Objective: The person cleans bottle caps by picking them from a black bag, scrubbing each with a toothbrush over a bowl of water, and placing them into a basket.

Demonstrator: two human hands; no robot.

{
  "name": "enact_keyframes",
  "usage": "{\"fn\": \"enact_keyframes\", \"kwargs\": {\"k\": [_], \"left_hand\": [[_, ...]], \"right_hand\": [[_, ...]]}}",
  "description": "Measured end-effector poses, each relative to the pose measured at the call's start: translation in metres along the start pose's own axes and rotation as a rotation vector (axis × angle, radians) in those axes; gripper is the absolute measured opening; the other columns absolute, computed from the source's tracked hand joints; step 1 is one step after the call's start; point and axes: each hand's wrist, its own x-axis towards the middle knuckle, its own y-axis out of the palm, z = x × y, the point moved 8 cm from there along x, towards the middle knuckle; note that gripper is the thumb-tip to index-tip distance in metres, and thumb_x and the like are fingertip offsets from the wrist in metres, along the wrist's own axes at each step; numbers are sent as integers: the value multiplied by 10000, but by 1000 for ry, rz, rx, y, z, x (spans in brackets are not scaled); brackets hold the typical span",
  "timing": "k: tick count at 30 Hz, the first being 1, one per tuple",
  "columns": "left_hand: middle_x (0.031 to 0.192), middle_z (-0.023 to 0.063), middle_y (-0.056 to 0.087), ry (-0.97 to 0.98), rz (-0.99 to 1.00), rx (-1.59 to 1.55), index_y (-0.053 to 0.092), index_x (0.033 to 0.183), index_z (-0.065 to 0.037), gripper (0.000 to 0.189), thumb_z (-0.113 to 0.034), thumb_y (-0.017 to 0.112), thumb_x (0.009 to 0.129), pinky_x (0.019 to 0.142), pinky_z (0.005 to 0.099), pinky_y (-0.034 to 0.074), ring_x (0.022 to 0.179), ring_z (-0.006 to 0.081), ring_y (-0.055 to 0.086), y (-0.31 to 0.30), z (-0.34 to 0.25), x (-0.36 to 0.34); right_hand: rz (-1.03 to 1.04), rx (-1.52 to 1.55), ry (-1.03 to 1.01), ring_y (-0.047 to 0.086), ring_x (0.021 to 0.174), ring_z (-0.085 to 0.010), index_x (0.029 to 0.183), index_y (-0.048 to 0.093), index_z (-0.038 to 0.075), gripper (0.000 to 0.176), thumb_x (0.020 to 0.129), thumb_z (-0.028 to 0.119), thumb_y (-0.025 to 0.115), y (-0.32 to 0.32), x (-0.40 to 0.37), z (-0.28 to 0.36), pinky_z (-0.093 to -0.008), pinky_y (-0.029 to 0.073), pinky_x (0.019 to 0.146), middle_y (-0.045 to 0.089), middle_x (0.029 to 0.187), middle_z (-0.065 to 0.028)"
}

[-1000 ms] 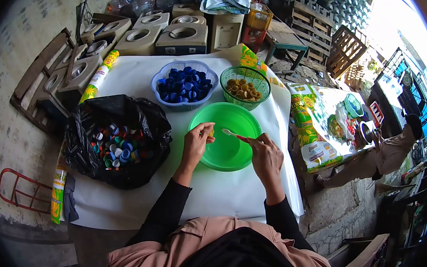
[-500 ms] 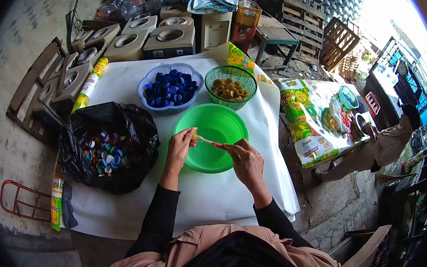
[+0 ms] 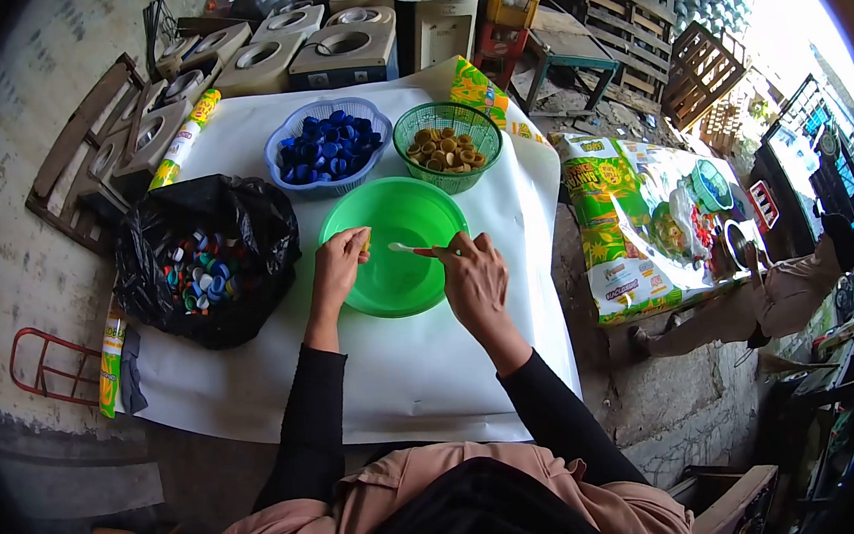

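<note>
Over the left rim of a green basin (image 3: 389, 290) my left hand (image 3: 340, 264) is closed on a small yellowish cap (image 3: 365, 247). My right hand (image 3: 473, 278), at the basin's right rim, grips the handle of a toothbrush (image 3: 411, 249), whose white head points left toward the cap without touching it. Behind the basin are a blue basket (image 3: 330, 187) of dark blue caps and a green basket (image 3: 450, 179) of yellowish-brown caps. To the left lies a black bag (image 3: 263, 220) holding mixed-colour caps.
White sheeting (image 3: 436, 387) covers the table. Another person (image 3: 795, 293) works at the right beside a second covered table (image 3: 611, 252) with a small basket on it. Crates (image 3: 507, 5), a wooden pallet (image 3: 613, 21) and round-holed blocks (image 3: 345, 58) stand behind.
My right hand has drawn the toothbrush back, so its head is now apart from the left hand. The camera view has shifted, and the table contents appear higher in the frame.
</note>
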Motion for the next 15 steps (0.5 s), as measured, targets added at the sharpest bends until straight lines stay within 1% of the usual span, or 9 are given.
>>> {"fn": "enact_keyframes", "kwargs": {"k": [1,2,3,4,7,9,11,13,15], "left_hand": [[855,106,700,-16,-2,-21,693,1152,25,332,-266,612,1015,661,276,544,697,140,664,2,1,-2],[869,110,701,-28,-5,-44,694,1150,25,321,-254,620,1010,666,277,547,707,143,670,4,1,-3],[883,115,703,-37,-8,-65,694,1147,25,310,-242,628,1004,671,278,549,717,146,676,5,-1,-2],[905,119,707,-2,-12,-5,694,1143,26,287,-210,650,986,688,281,554,747,150,686,3,-4,-1],[965,125,716,111,-30,131,692,1132,27,250,-114,710,926,746,289,566,840,159,709,1,-12,4],[1000,122,721,163,-30,168,689,1126,24,262,-49,743,880,793,292,572,904,162,716,2,-14,-6],[1010,113,725,110,-16,133,682,1128,23,276,-22,751,864,820,291,573,931,163,714,6,-13,-8],[1013,96,727,63,-7,70,669,1133,20,279,4,740,864,836,281,574,942,164,714,13,-10,-9],[1016,94,727,62,-34,69,665,1132,23,278,20,732,862,831,280,575,941,162,713,17,-8,-10]], "right_hand": [[99,-1,-11,559,908,-228,953,811,277,288,814,101,631,10,0,0,-336,475,733,605,885,-9],[144,42,-45,561,866,-222,934,816,287,287,802,100,643,13,0,1,-337,477,718,607,872,-9],[166,49,-26,581,848,-228,948,812,279,271,817,109,648,8,1,-1,-347,489,707,620,884,-12],[184,55,-11,602,830,-233,962,809,271,255,833,117,653,3,2,-2,-356,501,697,632,896,-15],[52,195,142,653,808,-256,995,797,240,197,890,154,654,-19,2,-20,-392,522,665,653,927,-28],[30,264,118,671,794,-258,1007,788,215,156,919,196,660,-23,-3,-19,-388,515,649,652,902,-29],[44,353,59,668,769,-282,1019,779,184,150,936,237,666,-18,-5,-16,-394,503,636,648,889,-45],[54,314,103,667,762,-287,1016,777,181,150,940,245,665,-14,-5,-23,-396,501,634,649,892,-46],[70,309,157,663,747,-296,1016,774,180,150,946,250,661,-16,-4,-29,-401,498,628,649,890,-46]]}}
